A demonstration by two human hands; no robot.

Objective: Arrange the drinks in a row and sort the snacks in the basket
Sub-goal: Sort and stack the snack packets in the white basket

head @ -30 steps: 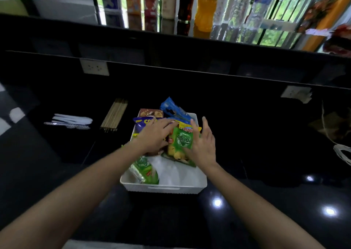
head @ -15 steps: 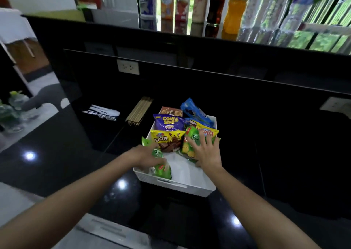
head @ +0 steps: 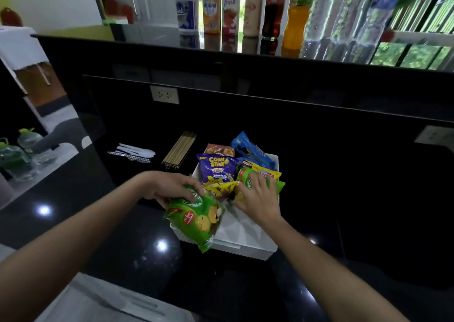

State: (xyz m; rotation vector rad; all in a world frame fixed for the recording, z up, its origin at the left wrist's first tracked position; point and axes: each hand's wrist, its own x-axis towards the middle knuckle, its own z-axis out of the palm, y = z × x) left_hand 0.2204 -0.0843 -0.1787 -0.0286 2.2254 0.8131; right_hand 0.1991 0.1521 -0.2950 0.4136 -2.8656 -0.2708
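Note:
A white basket (head: 245, 246) sits on the black counter with several snack bags standing in its far half: a purple corn bag (head: 216, 168), a blue pack (head: 253, 149), yellow packs. My left hand (head: 169, 187) grips the top of a green snack bag (head: 196, 221), lifted over the basket's near-left corner. My right hand (head: 256, 196) lies with fingers spread on another green bag (head: 248, 178) inside the basket, pressing it against the row. Drinks (head: 248, 7) stand in a row on the raised ledge behind.
Bamboo skewers (head: 180, 149) and white plastic cutlery (head: 136, 151) lie left of the basket. A wall socket (head: 165, 94) is on the black back panel. Water jugs (head: 17, 152) stand on the floor at far left.
My left hand has taken the green bag from the basket's near-left part and lifted it up over the corner. My right hand has stayed on the other green bag. The view has shifted left.

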